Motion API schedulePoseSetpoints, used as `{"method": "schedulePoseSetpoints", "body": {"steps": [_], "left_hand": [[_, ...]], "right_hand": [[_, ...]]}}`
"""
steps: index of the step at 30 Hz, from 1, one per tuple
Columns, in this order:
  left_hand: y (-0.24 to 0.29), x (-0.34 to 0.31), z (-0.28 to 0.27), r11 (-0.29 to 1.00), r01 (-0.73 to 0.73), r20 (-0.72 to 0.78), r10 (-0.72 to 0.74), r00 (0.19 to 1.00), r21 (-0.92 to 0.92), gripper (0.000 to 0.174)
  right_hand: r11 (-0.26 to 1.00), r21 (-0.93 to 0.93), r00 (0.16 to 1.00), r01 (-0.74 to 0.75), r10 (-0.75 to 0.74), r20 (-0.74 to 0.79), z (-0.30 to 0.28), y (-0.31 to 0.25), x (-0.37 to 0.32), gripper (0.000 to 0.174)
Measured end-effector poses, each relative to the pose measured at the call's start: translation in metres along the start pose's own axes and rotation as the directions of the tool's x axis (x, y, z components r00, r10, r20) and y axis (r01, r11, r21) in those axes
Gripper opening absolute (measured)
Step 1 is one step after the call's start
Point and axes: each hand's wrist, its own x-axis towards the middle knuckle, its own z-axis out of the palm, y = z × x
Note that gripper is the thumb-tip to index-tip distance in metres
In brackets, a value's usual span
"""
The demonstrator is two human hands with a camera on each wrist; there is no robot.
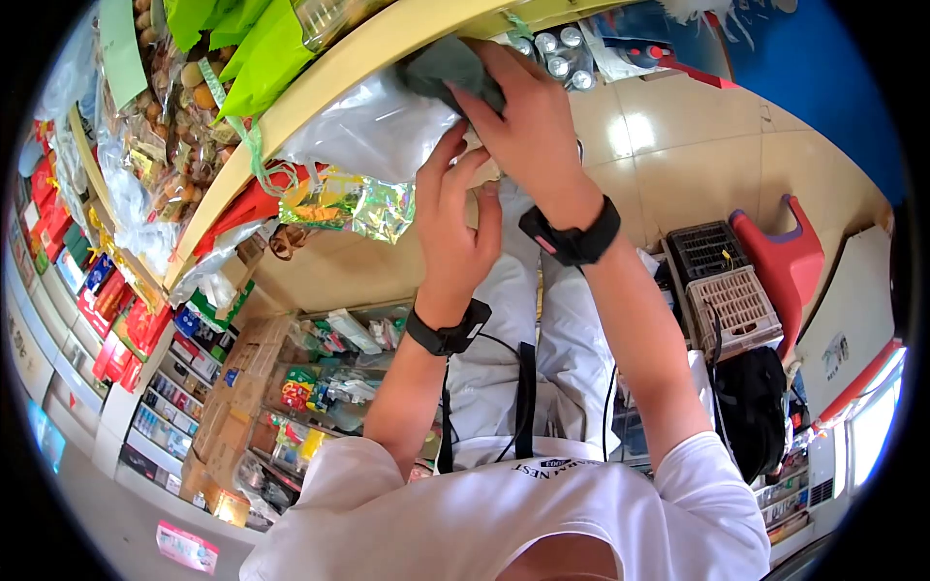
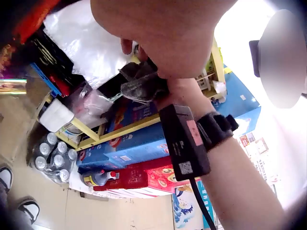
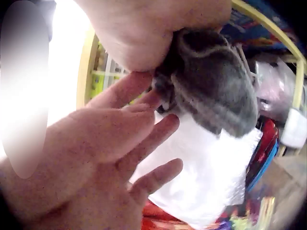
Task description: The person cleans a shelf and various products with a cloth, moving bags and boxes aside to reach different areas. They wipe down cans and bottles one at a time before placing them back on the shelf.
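My right hand [image 1: 538,136] grips a bunched, dark grey cloth [image 1: 450,70] at the edge of the yellow-rimmed shelf. In the right wrist view the cloth [image 3: 218,86] hangs in thick folds with raised seams. My left hand [image 1: 457,228] is just below, its fingers fairly straight and the thumb apart from them in the head view. Its fingertips reach the cloth's near side in the right wrist view. Behind both hands lies a clear plastic bag [image 1: 373,131], spread along the shelf edge. The left wrist view shows the bag [image 2: 86,43] beside the cloth [image 2: 139,84].
Shiny gold packaging [image 1: 354,205] hangs below the shelf rim [image 1: 281,116]. Bagged brown goods [image 1: 184,126] fill the shelf at left. Wrapped bottles [image 2: 55,158] stand on the floor. Crates [image 1: 731,300] and a red stool [image 1: 780,261] are at right.
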Motion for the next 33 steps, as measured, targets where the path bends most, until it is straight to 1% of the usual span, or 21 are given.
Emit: {"method": "schedulePoseSetpoints", "body": {"steps": [2, 5, 7, 9, 11, 12, 14, 15, 17, 18, 20, 21, 23, 24, 26, 27, 28, 29, 30, 31, 33], "left_hand": [[-0.011, -0.006, -0.002, 1.000, -0.020, -0.005, 0.020, 1.000, 0.012, 0.028], [-0.021, -0.015, -0.004, 1.000, -0.015, 0.065, 0.014, 0.998, 0.018, 0.027], [-0.023, -0.018, -0.005, 0.999, -0.013, 0.173, 0.021, 0.985, -0.046, 0.026], [-0.028, -0.024, -0.002, 0.998, 0.007, 0.199, 0.006, 0.980, -0.068, 0.028], [-0.031, -0.030, -0.001, 0.995, 0.034, 0.228, -0.013, 0.974, -0.089, 0.030], [-0.033, -0.030, 0.000, 0.994, 0.011, 0.256, 0.017, 0.967, -0.108, 0.027], [-0.037, -0.033, 0.000, 0.992, -0.007, 0.280, 0.042, 0.959, -0.126, 0.024], [-0.038, -0.036, 0.002, 0.990, 0.022, 0.282, 0.019, 0.959, -0.142, 0.025], [-0.039, -0.039, 0.003, 0.986, 0.051, 0.285, -0.004, 0.959, -0.159, 0.026], [-0.040, -0.039, 0.003, 0.985, 0.056, 0.271, -0.009, 0.963, -0.164, 0.026], [-0.041, -0.040, 0.003, 0.983, 0.062, 0.258, -0.016, 0.966, -0.171, 0.027], [-0.042, -0.040, 0.003, 0.976, 0.113, 0.254, -0.063, 0.965, -0.186, 0.027], [-0.046, -0.040, 0.002, 0.966, 0.163, 0.252, -0.110, 0.961, -0.202, 0.027], [-0.050, -0.040, 0.001, 0.973, 0.131, 0.250, -0.080, 0.965, -0.192, 0.027], [-0.056, -0.042, -0.001, 0.979, 0.102, 0.247, -0.056, 0.967, -0.178, 0.027], [-0.058, -0.044, -0.002, 0.977, 0.121, 0.274, -0.070, 0.959, -0.177, 0.025], [-0.059, -0.046, -0.001, 0.974, 0.141, 0.301, -0.082, 0.950, -0.179, 0.023], [-0.063, -0.049, 0.001, 0.972, 0.141, 0.300, -0.081, 0.951, -0.187, 0.023], [-0.068, -0.052, 0.004, 0.970, 0.185, 0.336, -0.124, 0.934, -0.157, 0.024], [-0.070, -0.053, 0.006, 0.966, 0.228, 0.371, -0.168, 0.913, -0.124, 0.025], [-0.075, -0.056, 0.010, 0.970, 0.220, 0.389, -0.165, 0.906, -0.101, 0.025]], "right_hand": [[0.999, -0.023, 0.998, 0.034, -0.034, -0.043, 0.007, 0.002, 0.006, 0.041], [0.982, -0.181, 0.996, 0.055, -0.066, -0.055, 0.008, 0.006, 0.011, 0.040], [0.976, -0.213, 0.998, 0.050, -0.055, -0.017, 0.000, 0.005, 0.015, 0.042], [0.968, -0.246, 0.999, 0.052, -0.049, 0.016, -0.003, 0.004, 0.016, 0.043], [0.967, -0.249, 0.994, 0.059, -0.081, -0.078, -0.001, 0.002, 0.009, 0.047], [0.966, -0.253, 0.994, 0.063, -0.084, -0.075, 0.000, 0.003, 0.004, 0.047], [0.958, -0.275, 0.974, 0.081, -0.135, -0.182, 0.002, 0.005, -0.006, 0.049], [0.958, -0.275, 0.975, 0.083, -0.135, -0.177, 0.003, 0.008, -0.007, 0.049], [0.976, -0.196, 0.933, 0.092, -0.153, -0.326, 0.003, 0.007, -0.003, 0.046], [0.976, -0.198, 0.933, 0.093, -0.155, -0.325, 0.003, 0.003, -0.004, 0.046], [1.000, 0.011, 0.918, 0.017, -0.012, -0.396, 0.001, -0.019, 0.002, 0.030], [1.000, 0.008, 0.919, 0.017, -0.012, -0.395, 0.002, -0.015, 0.003, 0.030], [1.000, 0.030, 0.985, -0.006, 0.012, -0.173, 0.006, -0.004, 0.007, 0.035], [1.000, 0.030, 0.985, -0.005, 0.010, -0.173, 0.004, 0.001, 0.008, 0.035], [0.994, -0.107, 0.999, 0.010, -0.014, -0.039, -0.007, 0.001, 0.012, 0.035], [0.991, -0.136, 0.999, -0.013, 0.019, 0.041, -0.018, -0.005, 0.015, 0.034], [0.990, -0.140, 0.999, -0.014, 0.020, 0.044, -0.019, -0.002, 0.016, 0.034], [0.983, -0.177, 0.996, 0.039, -0.024, 0.084, -0.021, 0.002, 0.020, 0.033], [0.973, -0.211, 0.990, 0.093, -0.068, 0.124, -0.023, 0.004, 0.023, 0.031], [0.971, -0.218, 0.990, 0.095, -0.070, 0.124, -0.027, -0.001, 0.025, 0.031], [0.926, -0.378, 0.965, -0.008, 0.107, 0.240, -0.028, -0.017, 0.026, 0.023]]}}
